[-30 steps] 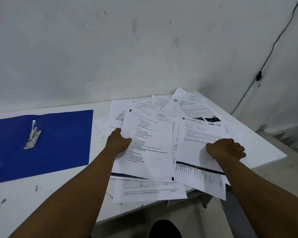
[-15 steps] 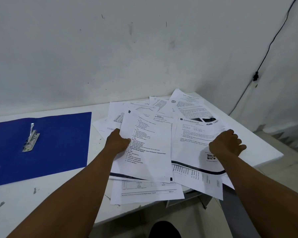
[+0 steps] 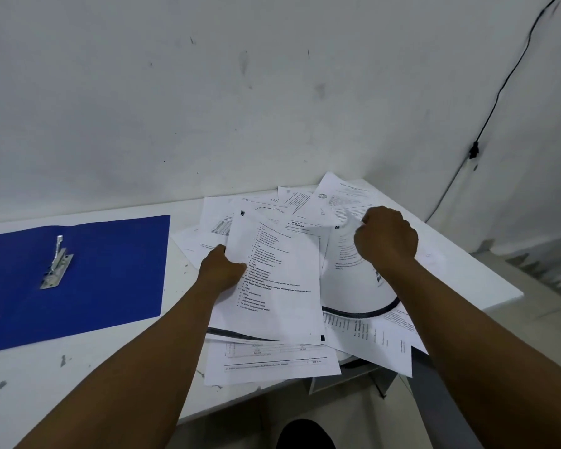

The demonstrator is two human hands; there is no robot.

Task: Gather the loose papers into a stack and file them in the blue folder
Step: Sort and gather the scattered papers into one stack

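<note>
White, scuffed wall (image 3: 208,108) backs a white desk (image 3: 30,377) whose far edge meets it; a black cable (image 3: 499,95) runs down the wall at the right. On the desk's left part lies the blue folder (image 3: 110,286), opened flat, with its metal clip (image 3: 56,264) standing up from the inner face. Its right edge is just beside the papers (image 3: 282,286), not touching them as far as can be seen.

Those papers spread in a loose, overlapping heap over the desk's right part, from the far edge down to the near edge, where several sheets hang over it. Most carry printed text; one has a thick black curved band.

Left hand (image 3: 222,270) grips the left edge of the top sheet, thumb on the printed face and fingers curled under. Right hand (image 3: 386,239) is closed round a sheet nearer the desk's right side, pinching its upper edge so that the paper bows upward in a curve. Both forearms reach in from the near edge. A dark shoe (image 3: 305,435) shows on the floor below the desk.
</note>
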